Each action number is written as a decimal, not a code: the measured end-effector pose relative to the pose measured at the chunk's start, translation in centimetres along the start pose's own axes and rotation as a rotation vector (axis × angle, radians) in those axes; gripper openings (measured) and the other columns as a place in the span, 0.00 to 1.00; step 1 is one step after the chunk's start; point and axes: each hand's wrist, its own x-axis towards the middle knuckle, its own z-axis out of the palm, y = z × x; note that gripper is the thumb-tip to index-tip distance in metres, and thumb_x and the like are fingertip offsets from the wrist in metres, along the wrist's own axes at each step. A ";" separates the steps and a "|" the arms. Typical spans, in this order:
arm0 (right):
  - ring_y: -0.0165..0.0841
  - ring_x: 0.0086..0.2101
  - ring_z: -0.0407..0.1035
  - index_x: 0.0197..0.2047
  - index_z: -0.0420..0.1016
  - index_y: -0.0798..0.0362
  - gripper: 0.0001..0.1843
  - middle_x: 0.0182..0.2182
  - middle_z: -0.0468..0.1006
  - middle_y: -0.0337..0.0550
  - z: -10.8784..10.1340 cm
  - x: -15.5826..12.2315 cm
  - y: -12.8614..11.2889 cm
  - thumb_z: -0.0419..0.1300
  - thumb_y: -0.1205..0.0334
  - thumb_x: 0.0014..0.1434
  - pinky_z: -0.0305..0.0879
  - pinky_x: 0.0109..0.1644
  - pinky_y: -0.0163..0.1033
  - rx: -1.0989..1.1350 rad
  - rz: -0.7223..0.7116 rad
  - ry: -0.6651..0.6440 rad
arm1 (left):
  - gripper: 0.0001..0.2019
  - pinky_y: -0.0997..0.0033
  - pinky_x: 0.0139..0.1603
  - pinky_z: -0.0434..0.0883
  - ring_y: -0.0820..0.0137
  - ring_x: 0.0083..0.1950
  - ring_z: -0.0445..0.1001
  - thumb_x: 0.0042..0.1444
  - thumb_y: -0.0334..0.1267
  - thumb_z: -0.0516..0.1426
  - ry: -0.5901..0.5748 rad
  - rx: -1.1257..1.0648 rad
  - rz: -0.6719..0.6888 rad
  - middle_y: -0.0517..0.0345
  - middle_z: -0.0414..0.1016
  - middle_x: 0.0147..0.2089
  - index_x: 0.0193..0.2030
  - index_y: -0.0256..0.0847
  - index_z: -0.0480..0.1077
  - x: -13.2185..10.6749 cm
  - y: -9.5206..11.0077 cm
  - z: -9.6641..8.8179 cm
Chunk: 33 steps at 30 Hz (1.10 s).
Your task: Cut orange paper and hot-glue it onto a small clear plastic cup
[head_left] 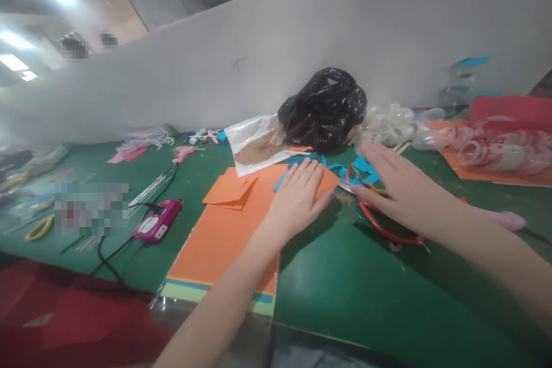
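Two flat, open palms, gripping nothing; left hand (297, 198) presses orange paper (224, 236); right hand (399, 184) covers red loop (383, 231).

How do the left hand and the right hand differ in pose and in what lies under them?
The left hand presses orange paper; the right hand covers a red hoop and blue scraps. The left hand's fingers are together; the right hand's are spread. Both are open, palms down.
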 end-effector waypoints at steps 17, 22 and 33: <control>0.53 0.72 0.54 0.73 0.59 0.72 0.43 0.72 0.59 0.66 -1.6 -0.7 0.8 0.43 0.44 0.69 0.55 0.74 0.58 -0.047 0.078 0.000 | 0.20 0.54 0.68 0.73 0.54 0.66 0.75 0.68 0.38 0.56 0.201 0.085 0.179 0.40 0.76 0.64 0.62 0.27 0.70 -0.3 -0.1 0.9; 0.52 0.70 0.57 0.72 0.61 0.69 0.39 0.71 0.63 0.66 -0.9 -0.8 1.3 0.44 0.47 0.71 0.59 0.72 0.60 -0.080 0.033 -0.006 | 0.19 0.55 0.68 0.74 0.55 0.66 0.75 0.68 0.37 0.56 0.215 0.080 0.180 0.40 0.77 0.64 0.61 0.28 0.70 -0.3 -0.2 1.0; 0.48 0.36 0.74 0.34 0.77 0.52 0.17 0.35 0.79 0.54 0.8 -3.3 2.5 0.47 0.65 0.68 0.68 0.40 0.49 -0.369 -0.039 -0.123 | 0.20 0.45 0.73 0.67 0.54 0.73 0.66 0.69 0.35 0.54 0.198 -0.008 0.107 0.41 0.72 0.68 0.66 0.37 0.65 -0.8 -0.9 1.3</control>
